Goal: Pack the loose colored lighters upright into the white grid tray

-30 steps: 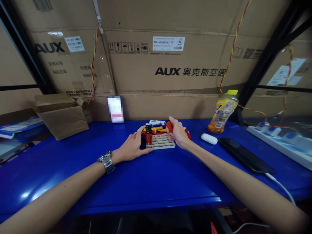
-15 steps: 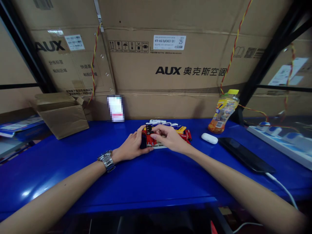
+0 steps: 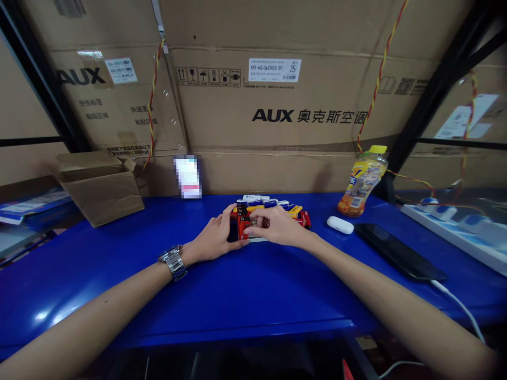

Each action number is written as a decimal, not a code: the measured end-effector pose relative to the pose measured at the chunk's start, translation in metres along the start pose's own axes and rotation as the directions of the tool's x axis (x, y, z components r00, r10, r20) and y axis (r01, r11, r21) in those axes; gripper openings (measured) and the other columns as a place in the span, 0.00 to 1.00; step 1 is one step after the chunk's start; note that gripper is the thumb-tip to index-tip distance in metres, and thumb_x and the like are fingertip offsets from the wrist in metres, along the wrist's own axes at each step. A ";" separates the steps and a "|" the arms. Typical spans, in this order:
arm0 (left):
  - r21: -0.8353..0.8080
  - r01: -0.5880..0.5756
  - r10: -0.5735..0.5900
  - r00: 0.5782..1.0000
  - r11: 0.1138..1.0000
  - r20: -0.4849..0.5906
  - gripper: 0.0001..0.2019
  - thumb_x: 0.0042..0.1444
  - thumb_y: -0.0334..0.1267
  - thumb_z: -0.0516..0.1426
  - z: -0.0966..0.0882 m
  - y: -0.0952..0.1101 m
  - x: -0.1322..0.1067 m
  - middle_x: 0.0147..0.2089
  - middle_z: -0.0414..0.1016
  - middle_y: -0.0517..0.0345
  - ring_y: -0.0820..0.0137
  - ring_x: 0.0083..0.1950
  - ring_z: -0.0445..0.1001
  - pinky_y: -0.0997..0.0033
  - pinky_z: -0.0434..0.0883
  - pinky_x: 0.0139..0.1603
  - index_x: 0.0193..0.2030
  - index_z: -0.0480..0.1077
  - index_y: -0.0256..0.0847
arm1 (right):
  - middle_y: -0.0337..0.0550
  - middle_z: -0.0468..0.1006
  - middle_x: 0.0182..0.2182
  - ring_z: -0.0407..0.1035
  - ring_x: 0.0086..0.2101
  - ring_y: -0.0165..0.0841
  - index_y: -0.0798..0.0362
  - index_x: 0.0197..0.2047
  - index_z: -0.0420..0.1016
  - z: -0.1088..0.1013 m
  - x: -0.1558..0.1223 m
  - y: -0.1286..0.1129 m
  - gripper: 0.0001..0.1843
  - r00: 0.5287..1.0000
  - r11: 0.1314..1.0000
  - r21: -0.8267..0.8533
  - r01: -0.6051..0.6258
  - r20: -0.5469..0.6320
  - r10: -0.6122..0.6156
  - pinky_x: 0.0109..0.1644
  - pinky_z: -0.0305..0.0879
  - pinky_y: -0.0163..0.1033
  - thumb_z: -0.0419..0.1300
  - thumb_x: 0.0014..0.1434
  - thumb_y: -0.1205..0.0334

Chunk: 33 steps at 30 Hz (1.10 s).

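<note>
1. Left grip (image 3: 212, 237) held tray (image 3: 259, 240) by its left end, fingers spread.
2. Right grip (image 3: 280, 227) curled nearly closed over tray; couldn't tell what it held.
3. Red batteries (image 3: 243, 229) sat at tray's left, on tabletop (image 3: 253, 295).

Glossy blue tabletop (image 3: 222, 301) with objects along it.
A cardboard box (image 3: 105, 198) sits at far left; a blurred bright screen (image 3: 188, 177) stands left of centre; a pale tray (image 3: 259, 239) lies mid-frame before small coloured cylinders (image 3: 255, 202); toward the right, a bottle (image 3: 360, 182), white case (image 3: 339, 225), black phone (image 3: 398, 252) and power strip (image 3: 447, 232).
</note>
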<state>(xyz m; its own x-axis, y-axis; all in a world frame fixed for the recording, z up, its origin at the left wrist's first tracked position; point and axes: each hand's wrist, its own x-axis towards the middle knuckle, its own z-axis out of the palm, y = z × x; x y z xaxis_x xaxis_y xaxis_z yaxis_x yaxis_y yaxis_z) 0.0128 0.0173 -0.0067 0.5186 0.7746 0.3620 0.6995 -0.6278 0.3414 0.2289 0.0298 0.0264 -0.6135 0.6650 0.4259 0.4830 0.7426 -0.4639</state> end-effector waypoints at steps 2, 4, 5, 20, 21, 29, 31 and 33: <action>-0.008 0.003 -0.003 1.000 1.000 0.004 0.46 0.55 0.58 0.56 0.000 0.000 0.000 0.60 0.65 0.32 0.44 0.58 0.68 0.44 0.66 0.54 0.69 0.35 0.37 | 0.34 0.66 0.17 0.56 0.20 0.25 0.54 0.25 0.69 -0.008 0.001 0.004 0.20 0.996 0.997 -0.069 -0.026 -0.087 0.020 0.27 0.50 0.36 0.54 0.62 0.50; -0.014 0.002 -0.002 1.000 1.000 0.014 0.46 0.56 0.58 0.55 0.000 0.000 0.000 0.61 0.64 0.32 0.45 0.60 0.66 0.44 0.65 0.56 0.69 0.34 0.36 | 0.34 0.62 0.15 0.53 0.19 0.26 0.53 0.20 0.65 -0.018 0.001 0.013 0.24 0.983 0.989 -0.131 -0.075 -0.177 0.051 0.27 0.48 0.37 0.50 0.65 0.51; -0.015 0.000 0.000 1.000 1.000 0.018 0.46 0.56 0.57 0.55 0.000 0.001 0.000 0.63 0.62 0.33 0.45 0.61 0.65 0.44 0.64 0.57 0.69 0.33 0.37 | 0.35 0.61 0.15 0.52 0.19 0.26 0.53 0.18 0.63 -0.023 0.001 0.020 0.25 0.975 0.982 -0.156 -0.104 -0.209 0.070 0.27 0.48 0.37 0.49 0.65 0.51; 0.032 -0.008 0.006 0.998 0.999 0.067 0.41 0.59 0.59 0.52 -0.004 0.004 -0.001 0.64 0.61 0.37 0.48 0.58 0.68 0.46 0.63 0.57 0.70 0.37 0.41 | 0.57 0.71 0.51 0.62 0.49 0.48 0.54 0.52 0.74 -0.021 -0.007 0.074 0.19 0.995 0.854 -0.512 -0.090 -0.005 0.102 0.50 0.58 0.53 0.50 0.64 0.57; 0.027 -0.008 0.006 0.998 1.000 0.061 0.41 0.58 0.59 0.52 -0.004 0.004 -0.001 0.64 0.61 0.37 0.49 0.57 0.69 0.46 0.63 0.56 0.70 0.37 0.41 | 0.58 0.71 0.51 0.61 0.50 0.49 0.55 0.50 0.75 -0.019 -0.006 0.073 0.18 0.995 0.851 -0.518 -0.085 0.005 0.102 0.50 0.58 0.53 0.51 0.64 0.57; -0.004 -0.032 0.032 0.999 0.999 0.032 0.42 0.59 0.56 0.53 -0.004 0.005 -0.001 0.63 0.62 0.36 0.49 0.59 0.68 0.46 0.65 0.56 0.69 0.33 0.41 | 0.51 0.77 0.35 0.68 0.38 0.42 0.54 0.39 0.73 -0.024 -0.002 0.066 0.10 0.989 0.918 -0.371 -0.138 -0.094 0.111 0.42 0.60 0.47 0.52 0.62 0.61; -0.005 -0.034 0.034 0.999 0.999 0.037 0.43 0.59 0.56 0.53 -0.005 0.006 0.000 0.63 0.62 0.35 0.48 0.60 0.68 0.45 0.65 0.56 0.70 0.31 0.41 | 0.46 0.77 0.30 0.69 0.30 0.37 0.53 0.40 0.70 -0.024 -0.001 0.063 0.10 0.964 0.974 -0.081 -0.214 -0.179 0.197 0.37 0.62 0.44 0.52 0.63 0.57; 0.003 -0.027 0.027 0.999 1.000 0.042 0.44 0.58 0.56 0.53 -0.004 0.006 0.000 0.64 0.61 0.32 0.46 0.61 0.66 0.44 0.64 0.57 0.70 0.30 0.39 | 0.45 0.77 0.31 0.71 0.27 0.34 0.52 0.40 0.67 -0.023 0.001 0.058 0.13 0.920 0.921 0.317 -0.227 -0.240 0.310 0.35 0.65 0.43 0.53 0.61 0.51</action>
<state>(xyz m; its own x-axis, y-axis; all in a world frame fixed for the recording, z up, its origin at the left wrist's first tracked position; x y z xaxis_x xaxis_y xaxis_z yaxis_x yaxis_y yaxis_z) 0.0149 0.0129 -0.0007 0.5570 0.7601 0.3346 0.6867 -0.6481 0.3293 0.2705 0.0751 0.0182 -0.2650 0.8608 0.4345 0.3860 0.5076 -0.7702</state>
